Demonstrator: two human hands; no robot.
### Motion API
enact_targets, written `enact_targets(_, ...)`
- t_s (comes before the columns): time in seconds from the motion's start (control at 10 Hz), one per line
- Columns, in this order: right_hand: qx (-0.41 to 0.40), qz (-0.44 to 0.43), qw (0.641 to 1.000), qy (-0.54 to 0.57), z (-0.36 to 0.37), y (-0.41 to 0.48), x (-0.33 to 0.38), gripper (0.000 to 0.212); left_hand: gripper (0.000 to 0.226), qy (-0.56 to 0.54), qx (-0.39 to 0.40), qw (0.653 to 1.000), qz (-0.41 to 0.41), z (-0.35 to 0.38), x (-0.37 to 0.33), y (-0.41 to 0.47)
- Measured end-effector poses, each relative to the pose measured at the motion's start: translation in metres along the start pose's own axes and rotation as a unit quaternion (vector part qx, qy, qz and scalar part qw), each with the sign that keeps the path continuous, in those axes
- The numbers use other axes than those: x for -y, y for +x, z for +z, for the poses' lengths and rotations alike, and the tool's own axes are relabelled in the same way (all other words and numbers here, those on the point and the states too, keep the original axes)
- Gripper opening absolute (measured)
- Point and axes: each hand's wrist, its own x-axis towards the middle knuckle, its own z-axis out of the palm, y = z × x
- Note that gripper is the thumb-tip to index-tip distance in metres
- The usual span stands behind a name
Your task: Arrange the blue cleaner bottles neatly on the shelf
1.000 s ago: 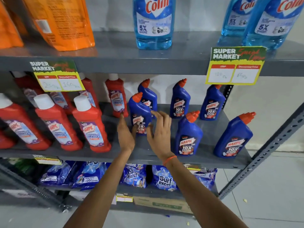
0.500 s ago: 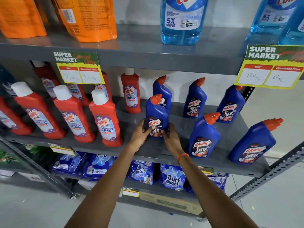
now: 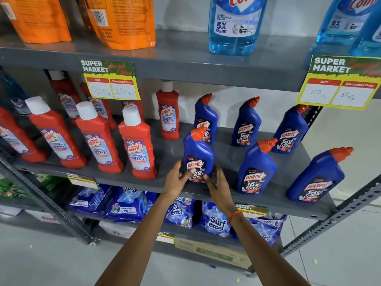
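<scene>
Several blue cleaner bottles with orange caps stand on the grey middle shelf (image 3: pixel 226 162). The front-left blue bottle (image 3: pixel 198 149) stands upright near the shelf's front edge. My left hand (image 3: pixel 177 179) holds its lower left side and my right hand (image 3: pixel 217 185) holds its lower right side. To the right in the front row stand a second blue bottle (image 3: pixel 256 168) and a third, more tilted one (image 3: pixel 318 176). Three more blue bottles (image 3: pixel 246 122) line the back row.
Red bathroom cleaner bottles (image 3: pixel 138 145) fill the shelf's left half, the nearest close to the held bottle. Price tags (image 3: pixel 111 81) hang from the upper shelf, which carries orange pouches (image 3: pixel 123 19) and light blue glass cleaner bottles (image 3: pixel 235 23). Detergent packs (image 3: pixel 214 219) lie below.
My two hands, open in front of the bottle a second ago, closed on its lower part. The bottle now sits a little nearer the shelf's front; the view shifted left.
</scene>
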Motion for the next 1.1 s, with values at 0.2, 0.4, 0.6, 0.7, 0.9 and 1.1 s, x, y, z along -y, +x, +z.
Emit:
enact_targets(0.2,0.019,0.001,1.0,-0.01,-0.002,-0.001,0.001,0.05,0.045,-0.019,0.013,1.0,-0.014,-0.005,0.004,-0.002)
enact_targets(0.4,0.01,0.003,1.0,-0.015,0.002,-0.002,0.002,0.051,0.047,-0.027,0.033,0.999,-0.019,-0.01,0.002,-0.001)
enact_targets(0.6,0.011,0.011,1.0,-0.018,0.003,-0.005,0.01,0.047,0.048,-0.023,0.032,0.999,-0.016,-0.01,0.001,0.0)
enact_targets(0.7,0.012,0.019,0.999,-0.032,0.001,-0.007,0.012,0.047,0.052,-0.019,0.037,0.998,-0.036,-0.012,-0.001,-0.001)
enact_targets(0.9,0.038,0.062,0.981,-0.181,-0.006,0.0,0.024,0.052,0.049,0.124,0.055,0.985,-0.11,-0.013,-0.023,-0.006)
enact_targets(1.1,0.15,0.071,0.916,-0.365,-0.042,-0.017,0.095,0.028,0.032,0.37,0.104,0.919,-0.087,0.001,-0.088,-0.024)
